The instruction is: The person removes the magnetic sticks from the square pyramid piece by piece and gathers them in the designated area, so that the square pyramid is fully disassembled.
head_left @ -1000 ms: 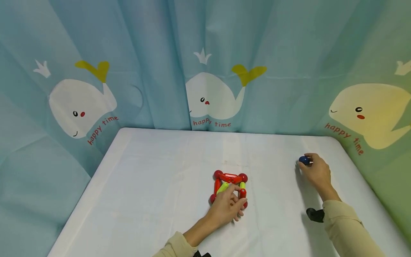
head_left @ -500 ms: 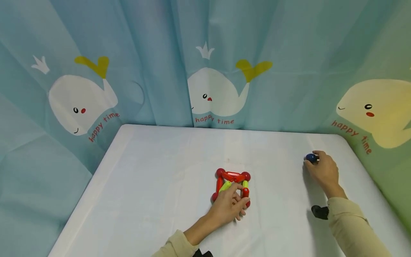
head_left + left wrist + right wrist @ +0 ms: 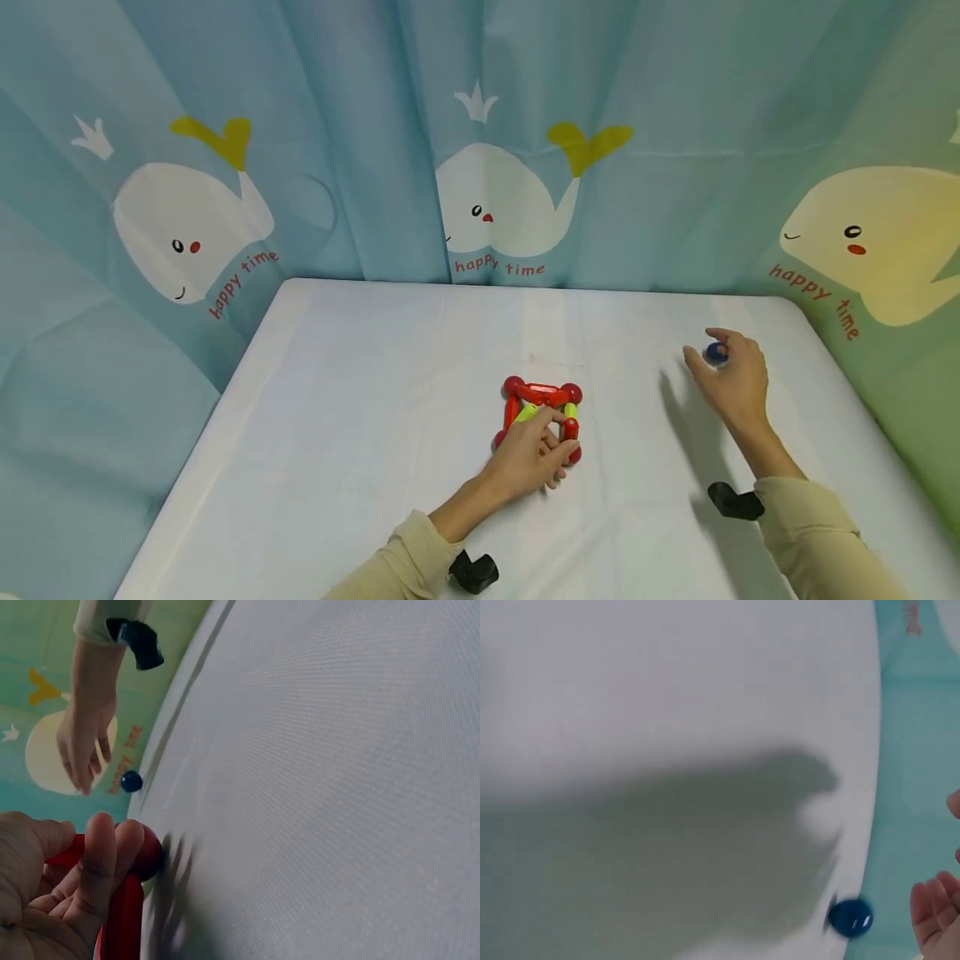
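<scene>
My left hand (image 3: 521, 458) rests at a four-sided frame of red and yellow-green magnetic sticks with red balls (image 3: 572, 392) at its corners. In the left wrist view, its thumb and fingers pinch a red stick (image 3: 69, 853) beside a red ball (image 3: 148, 853). A yellow-green stick (image 3: 527, 412) slants inside the frame; part of the frame is hidden behind the hand. A blue ball (image 3: 716, 354) lies on the table at the back right. Over it hovers my right hand (image 3: 735, 379), thumb and fingers spread. The left wrist view shows a gap between that hand and the blue ball (image 3: 131, 781).
A white-covered table (image 3: 375, 358) carries everything. Behind and beside it hangs a blue-green curtain (image 3: 360, 167) printed with whales. Each wrist wears a black camera mount, one at the left cuff (image 3: 474, 572) and one at the right cuff (image 3: 735, 502).
My right hand has let go of the blue ball, spread its fingers and risen off it. The left hand has kept its grip at the frame. The head view has tilted slightly.
</scene>
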`<state>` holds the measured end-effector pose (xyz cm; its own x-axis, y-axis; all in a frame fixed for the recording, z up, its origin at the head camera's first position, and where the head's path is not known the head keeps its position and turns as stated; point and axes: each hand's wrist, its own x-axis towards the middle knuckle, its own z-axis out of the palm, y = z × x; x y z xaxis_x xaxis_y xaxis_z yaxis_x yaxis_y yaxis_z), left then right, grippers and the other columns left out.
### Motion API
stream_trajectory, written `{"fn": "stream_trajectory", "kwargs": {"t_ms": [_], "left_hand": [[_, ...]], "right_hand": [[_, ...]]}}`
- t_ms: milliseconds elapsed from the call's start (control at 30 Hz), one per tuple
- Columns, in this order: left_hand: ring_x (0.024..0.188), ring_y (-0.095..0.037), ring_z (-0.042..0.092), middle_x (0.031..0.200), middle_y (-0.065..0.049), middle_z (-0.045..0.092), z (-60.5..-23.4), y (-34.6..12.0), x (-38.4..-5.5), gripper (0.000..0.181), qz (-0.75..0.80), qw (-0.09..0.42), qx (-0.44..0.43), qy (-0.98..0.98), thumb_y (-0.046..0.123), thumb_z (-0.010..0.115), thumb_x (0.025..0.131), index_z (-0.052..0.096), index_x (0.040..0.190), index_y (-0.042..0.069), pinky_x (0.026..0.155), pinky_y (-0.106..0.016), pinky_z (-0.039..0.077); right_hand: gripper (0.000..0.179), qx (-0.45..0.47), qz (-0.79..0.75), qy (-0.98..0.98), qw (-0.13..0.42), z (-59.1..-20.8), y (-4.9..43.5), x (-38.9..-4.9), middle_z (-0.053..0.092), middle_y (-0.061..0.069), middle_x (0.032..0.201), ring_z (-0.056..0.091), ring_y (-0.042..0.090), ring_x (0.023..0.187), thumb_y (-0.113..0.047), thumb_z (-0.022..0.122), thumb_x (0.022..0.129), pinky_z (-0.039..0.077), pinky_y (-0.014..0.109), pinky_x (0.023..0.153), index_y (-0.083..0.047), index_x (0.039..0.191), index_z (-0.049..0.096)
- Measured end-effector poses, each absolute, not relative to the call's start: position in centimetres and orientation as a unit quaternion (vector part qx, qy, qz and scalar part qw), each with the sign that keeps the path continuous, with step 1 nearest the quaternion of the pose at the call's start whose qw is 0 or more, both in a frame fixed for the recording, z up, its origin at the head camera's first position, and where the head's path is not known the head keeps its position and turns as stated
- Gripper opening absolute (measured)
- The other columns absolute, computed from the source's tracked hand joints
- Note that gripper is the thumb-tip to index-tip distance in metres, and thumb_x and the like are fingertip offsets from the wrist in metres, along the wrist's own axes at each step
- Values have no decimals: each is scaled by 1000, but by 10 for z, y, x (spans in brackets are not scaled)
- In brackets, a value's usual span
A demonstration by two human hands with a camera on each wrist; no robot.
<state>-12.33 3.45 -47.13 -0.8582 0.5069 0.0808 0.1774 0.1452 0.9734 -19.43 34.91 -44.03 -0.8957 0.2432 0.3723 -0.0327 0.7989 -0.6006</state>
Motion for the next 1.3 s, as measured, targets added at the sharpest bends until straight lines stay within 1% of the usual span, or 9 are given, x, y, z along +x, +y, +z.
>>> {"fn": "stream_trajectory", "kwargs": {"t_ms": [100, 133, 200, 433, 600, 833, 933, 1100, 1300], "left_hand": [[52, -8, 64, 80, -13, 72, -470, 34, -124, 33, 602, 136, 233, 751, 9, 67, 100, 53, 128, 1, 51, -23, 55], [52, -6, 64, 80, -13, 72, -469, 34, -125, 33, 599, 134, 235, 754, 9, 67, 100, 53, 128, 1, 51, -23, 54], [51, -5, 63, 80, -12, 72, -467, 34, -125, 32, 594, 130, 238, 757, 9, 67, 99, 54, 128, 2, 50, -23, 54], [54, -20, 68, 82, -16, 73, -462, 33, -128, 28, 600, 111, 246, 753, 6, 67, 99, 57, 124, 2, 48, -23, 52], [53, -15, 66, 82, -14, 73, -460, 31, -128, 23, 591, 106, 248, 760, 8, 67, 100, 59, 121, 4, 48, -23, 52], [52, -10, 65, 83, -13, 73, -458, 31, -128, 19, 579, 100, 251, 770, 10, 66, 100, 59, 118, 8, 48, -22, 51], [51, -7, 63, 83, -12, 73, -458, 30, -127, 19, 576, 100, 251, 771, 9, 65, 101, 59, 118, 8, 48, -21, 51], [52, -9, 65, 83, -15, 73, -459, 26, -126, 20, 583, 107, 252, 765, 6, 65, 100, 58, 118, 6, 49, -21, 52], [52, -6, 64, 81, -16, 73, -459, 19, -123, 21, 578, 106, 253, 768, 3, 65, 99, 58, 119, 2, 49, -21, 52]], "right_hand": [[43, -25, 328, -920, 212, -439, 332, -181, 59, 31, 122, 57, 45, 109, -15, 70, 96, 41, 25, 79, 8, 131, 58], [43, -15, 331, -921, 207, -439, 326, -176, 60, 29, 123, 59, 44, 108, -16, 70, 96, 40, 19, 76, 7, 130, 59], [42, 4, 338, -921, 195, -437, 316, -167, 62, 27, 124, 61, 42, 108, -18, 71, 96, 39, 12, 73, 6, 130, 59], [34, 53, 353, -923, 146, -433, 286, -143, 69, 20, 117, 64, 34, 101, -18, 74, 95, 46, 14, 73, 2, 122, 64], [27, 99, 367, -917, 116, -434, 266, -127, 73, 14, 107, 66, 30, 94, -13, 78, 91, 53, 23, 71, -3, 114, 70], [29, 129, 391, -910, 51, -436, 251, -112, 74, 5, 104, 66, 22, 93, -12, 82, 87, 54, 29, 72, -5, 112, 71], [29, 139, 394, -908, 33, -439, 247, -109, 74, 3, 102, 65, 21, 93, -13, 83, 86, 54, 30, 72, -6, 111, 71], [29, 159, 399, -903, 22, -446, 241, -109, 74, 0, 97, 65, 17, 89, -13, 85, 84, 53, 30, 70, -8, 109, 72], [24, 205, 379, -902, 8, -450, 235, -110, 72, -5, 92, 64, 15, 81, -10, 85, 82, 50, 25, 63, -12, 103, 74]]}}
